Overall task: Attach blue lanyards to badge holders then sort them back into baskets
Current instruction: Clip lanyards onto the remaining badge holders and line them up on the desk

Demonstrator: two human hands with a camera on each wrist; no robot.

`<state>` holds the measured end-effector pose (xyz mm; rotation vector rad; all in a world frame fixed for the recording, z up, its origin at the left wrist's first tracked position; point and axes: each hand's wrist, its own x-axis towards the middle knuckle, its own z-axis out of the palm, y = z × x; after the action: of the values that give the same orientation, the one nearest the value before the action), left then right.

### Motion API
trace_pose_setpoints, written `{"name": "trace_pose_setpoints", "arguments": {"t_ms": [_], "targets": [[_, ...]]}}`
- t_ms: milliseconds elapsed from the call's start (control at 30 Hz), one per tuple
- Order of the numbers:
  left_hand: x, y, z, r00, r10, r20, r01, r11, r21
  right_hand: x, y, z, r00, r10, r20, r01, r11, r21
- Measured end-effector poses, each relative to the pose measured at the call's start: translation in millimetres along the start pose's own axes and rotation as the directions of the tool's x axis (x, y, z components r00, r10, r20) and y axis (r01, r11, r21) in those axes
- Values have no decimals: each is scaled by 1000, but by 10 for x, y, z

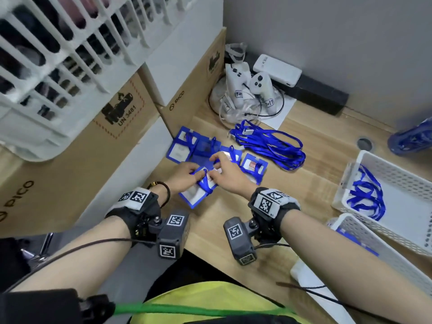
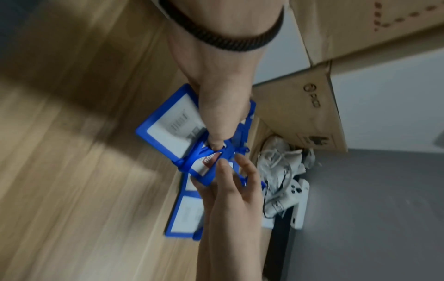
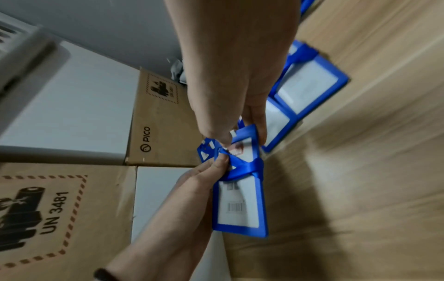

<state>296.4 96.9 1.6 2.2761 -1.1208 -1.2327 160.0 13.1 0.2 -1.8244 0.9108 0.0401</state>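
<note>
I've both hands pinching: left hand (image 1: 187,173) holds lanyard (image 3: 245,168) wrapped round holder (image 3: 241,205), right hand (image 1: 228,173) grips its top; next, the basket (image 1: 395,174).

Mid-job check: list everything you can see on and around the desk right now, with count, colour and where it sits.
held badge holder: one, blue, lanyard wrapped round it, desk front centre
other badge holders: several, blue, overlapping behind the hands; exact count unclear
loose lanyards: one pile, blue, desk centre-back
baskets: two, white, at right; the farther holds blue lanyards
controllers: two, white, back corner with cables
white box: one, by the wall
cardboard boxes: several, brown, at left
crate: one, white, on top of the boxes
bottle: one, blue, far right
left hand: pinches the lanyard on the held badge holder
right hand: grips its top end
</note>
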Motion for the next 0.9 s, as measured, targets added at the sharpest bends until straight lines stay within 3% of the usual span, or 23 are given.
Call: {"name": "trace_pose_setpoints", "arguments": {"t_ms": [100, 167, 333, 433, 633, 733, 900], "targets": [[86, -218, -133, 992, -64, -108, 64, 998, -4, 160, -58, 136, 991, 100, 88, -104, 994, 43], [138, -328, -183, 990, -87, -112, 81, 995, -50, 266, -78, 224, 980, 154, 129, -170, 977, 128], [105, -399, -313, 973, -155, -169, 157, 988, -3, 529, -168, 429, 985, 164, 51, -170, 977, 129], [107, -411, -373, 961, -177, -213, 155, 981, -118, 636, -187, 523, 984, 172, 49, -178, 972, 157], [139, -468, -422, 953, -161, -256, 83, 953, -290, 686, -226, 609, 982, 176, 76, -191, 916, 353], [93, -433, -390, 941, -73, -332, 3, 978, -207, 628, -247, 580, 979, 160, 125, -197, 893, 405], [89, -198, -290, 945, 39, -324, -118, 966, -230, 445, -215, 368, 992, 106, 74, -124, 942, 312]]}}
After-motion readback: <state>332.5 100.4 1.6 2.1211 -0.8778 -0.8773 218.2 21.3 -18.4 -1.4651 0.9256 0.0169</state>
